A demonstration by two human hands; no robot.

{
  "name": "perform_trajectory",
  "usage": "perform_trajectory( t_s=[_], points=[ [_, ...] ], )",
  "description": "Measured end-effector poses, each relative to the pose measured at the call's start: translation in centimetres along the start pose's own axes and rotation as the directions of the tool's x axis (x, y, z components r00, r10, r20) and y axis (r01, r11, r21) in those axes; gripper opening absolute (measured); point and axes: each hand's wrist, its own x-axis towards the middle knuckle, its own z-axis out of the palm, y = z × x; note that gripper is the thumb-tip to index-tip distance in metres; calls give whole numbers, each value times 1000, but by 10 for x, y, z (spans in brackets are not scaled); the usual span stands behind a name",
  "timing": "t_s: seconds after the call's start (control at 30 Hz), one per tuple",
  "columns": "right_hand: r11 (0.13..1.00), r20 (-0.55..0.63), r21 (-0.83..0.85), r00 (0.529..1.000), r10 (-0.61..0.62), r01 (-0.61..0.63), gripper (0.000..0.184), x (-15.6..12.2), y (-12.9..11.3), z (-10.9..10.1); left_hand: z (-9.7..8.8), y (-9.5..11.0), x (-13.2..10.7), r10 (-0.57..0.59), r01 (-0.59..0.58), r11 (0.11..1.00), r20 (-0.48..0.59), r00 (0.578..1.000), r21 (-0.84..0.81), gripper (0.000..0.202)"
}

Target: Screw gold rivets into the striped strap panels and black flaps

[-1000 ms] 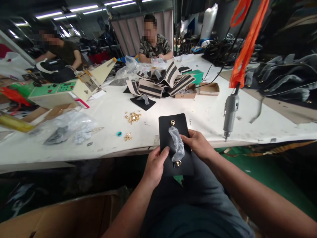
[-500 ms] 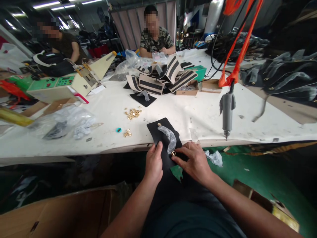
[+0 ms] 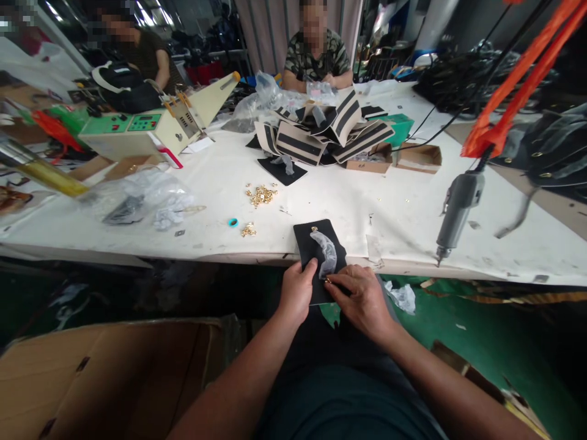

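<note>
A black flat panel juts over the table's front edge, tilted toward me. Along it runs a curved handle wrapped in clear plastic, with a gold fitting at its far end. My left hand grips the panel's left edge, thumb on top. At the handle's near end, my right hand pinches a second gold fitting between thumb and fingers, which mostly cover it. Loose gold fittings lie in a pile on the table, with a smaller group and a teal ring nearer.
A grey power screwdriver hangs by orange straps at right. Striped panels are heaped beyond the fittings, beside small cardboard boxes. A machine and plastic bags occupy the left. Two people sit or stand across the table.
The view has turned, so the scene sits further right. My right fingers now cover more of the near gold fitting. The hanging screwdriver appears more tilted. My left hand keeps its hold.
</note>
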Motion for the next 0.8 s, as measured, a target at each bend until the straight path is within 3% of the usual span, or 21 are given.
perform_trajectory(
  t_s=[0.23,0.4,0.5,0.6,0.8],
  points=[
    [986,129,154,988,-89,69,23,7,8,-2,-7,-8,11,77,-82,984,34,996,161,31],
    [940,245,266,928,-282,216,27,18,18,-10,-12,-10,16,38,-47,978,48,998,202,33],
    [930,259,232,904,-341,285,29,19,25,-12,-14,-9,17,12,-22,981,50,999,193,32],
    [948,227,172,926,-301,266,31,8,31,-9,-14,-7,17,-16,6,986,58,998,164,32],
    [961,54,275,997,-55,38,33,-14,31,-19,-13,-4,11,-61,53,996,103,993,74,39]
  ],
)
